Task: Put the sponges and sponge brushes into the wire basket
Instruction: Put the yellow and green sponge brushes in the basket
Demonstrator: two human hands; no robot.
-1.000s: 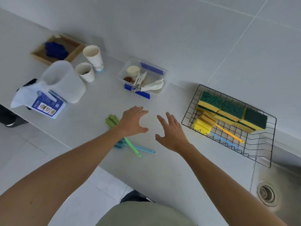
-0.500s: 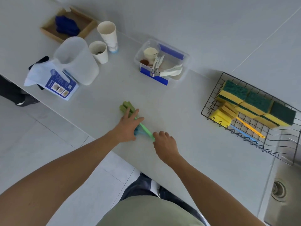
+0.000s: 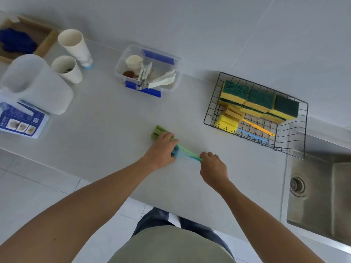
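Standing at: the pale counter (image 3: 106, 118), the person bends over it with both bare arms stretched out.
Left hand: the left hand (image 3: 161, 149) presses down on the sponge ends of two sponge brushes, fingers (image 3: 171, 138) curled over them, gripping the green sponge brush (image 3: 158, 131) and the blue sponge brush (image 3: 175, 151) together.
Right hand: the right hand (image 3: 213, 168) is clenched around the far ends of the two thin handles, where they meet.
Brushes: both lie low on the counter, near its front edge, well apart from the wire basket (image 3: 302, 118); the green head pokes out past the left knuckles.
Basket: it sits to the right against the wall, just beside the steel sink (image 3: 322, 196). Inside are green-and-yellow sponges (image 3: 260, 101) in a row, yellow sponge heads, an orange handle (image 3: 258, 127) and a blue handle (image 3: 252, 135).
Elsewhere: a clear plastic box (image 3: 176, 63) with odds and ends stands at the wall; two paper cups (image 3: 74, 46), a white jug (image 3: 38, 84) and a printed packet (image 3: 20, 123) are at the left, by a wooden tray (image 3: 45, 42).
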